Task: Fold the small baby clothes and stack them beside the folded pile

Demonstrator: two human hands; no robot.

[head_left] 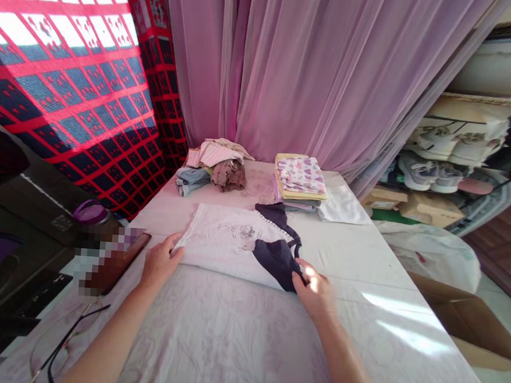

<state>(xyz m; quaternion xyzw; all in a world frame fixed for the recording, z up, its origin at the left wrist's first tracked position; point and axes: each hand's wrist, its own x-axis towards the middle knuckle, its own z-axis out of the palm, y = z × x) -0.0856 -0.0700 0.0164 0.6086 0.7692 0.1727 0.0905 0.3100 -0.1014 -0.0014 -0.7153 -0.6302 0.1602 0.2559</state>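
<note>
A white T-shirt with dark navy sleeves and a small black print lies sideways on the bed sheet, its neckline toward the right. My left hand pinches the hem corner at the shirt's near left. At the other end, my right hand grips the navy sleeve and shoulder near the collar. Behind the shirt stands a stack of folded clothes, with a heart-patterned piece on top. To the left of that stack sits a looser heap of clothes in pink, brown and denim blue.
White folded cloth lies beside the stack. Glasses and a brown flat object rest on the left edge, near a purple-lidded container. Right of the bed are an open cardboard box and a rack with shoes. Curtains hang behind.
</note>
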